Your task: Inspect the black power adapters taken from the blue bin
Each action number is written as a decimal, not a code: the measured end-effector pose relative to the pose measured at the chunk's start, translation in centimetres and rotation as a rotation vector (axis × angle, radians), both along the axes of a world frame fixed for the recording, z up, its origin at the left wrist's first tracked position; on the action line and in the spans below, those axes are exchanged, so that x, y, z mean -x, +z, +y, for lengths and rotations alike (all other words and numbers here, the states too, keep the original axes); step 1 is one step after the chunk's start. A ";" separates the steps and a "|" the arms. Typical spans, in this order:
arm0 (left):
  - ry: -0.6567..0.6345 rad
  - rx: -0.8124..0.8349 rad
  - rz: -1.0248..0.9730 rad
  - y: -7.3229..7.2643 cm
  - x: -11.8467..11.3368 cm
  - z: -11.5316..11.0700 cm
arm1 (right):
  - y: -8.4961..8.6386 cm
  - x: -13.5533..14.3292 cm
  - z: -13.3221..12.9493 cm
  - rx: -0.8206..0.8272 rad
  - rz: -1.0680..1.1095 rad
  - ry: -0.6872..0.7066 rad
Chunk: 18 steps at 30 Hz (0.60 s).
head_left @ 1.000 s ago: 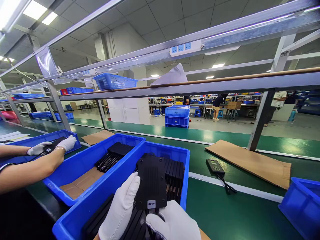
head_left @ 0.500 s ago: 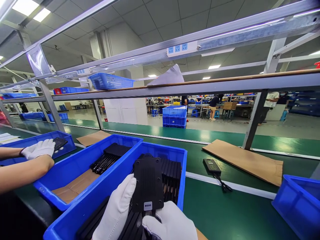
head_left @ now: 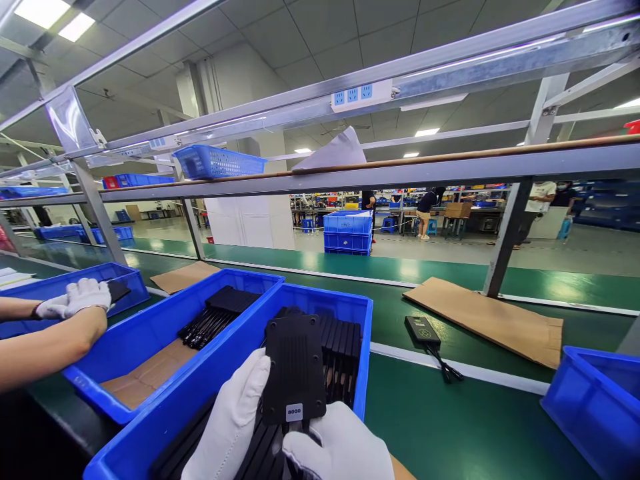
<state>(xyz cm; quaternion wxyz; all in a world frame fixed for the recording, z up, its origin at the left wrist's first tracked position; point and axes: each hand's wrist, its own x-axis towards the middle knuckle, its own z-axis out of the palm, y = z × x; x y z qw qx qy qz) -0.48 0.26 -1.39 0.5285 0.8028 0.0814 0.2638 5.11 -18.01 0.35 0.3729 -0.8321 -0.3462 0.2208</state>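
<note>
My right hand (head_left: 340, 443), in a white glove, pinches the lower end of a black box (head_left: 294, 363), thumb over the leads by its label, which reads 8000. My left hand (head_left: 233, 413), gloved too, is closed along the box's left edge. I hold the box tilted up, over a blue bin (head_left: 369, 360) packed with more black units. Just left, touching it, a second bin (head_left: 100, 393) carries a row of units and a cardboard sheet. To the right, on the green table (head_left: 415, 427), lie a loose unit (head_left: 423, 331) with its leads and, beyond it, a flat piece of cardboard (head_left: 490, 320). At far left, a co-worker's gloved hands (head_left: 83, 298) are at another dark unit (head_left: 119, 291) over a third bin (head_left: 131, 272).
</note>
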 end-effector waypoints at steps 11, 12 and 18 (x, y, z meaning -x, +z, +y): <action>0.004 0.017 0.012 -0.3 -0.1 0.3 | -0.3 0.6 0.5 0.029 0.021 -0.120; 0.000 0.013 0.009 -0.3 -0.1 0.3 | -0.3 0.6 0.5 0.032 0.019 -0.124; 0.021 -0.022 -0.001 -0.3 0.0 0.4 | -0.2 0.7 0.6 0.035 0.015 -0.129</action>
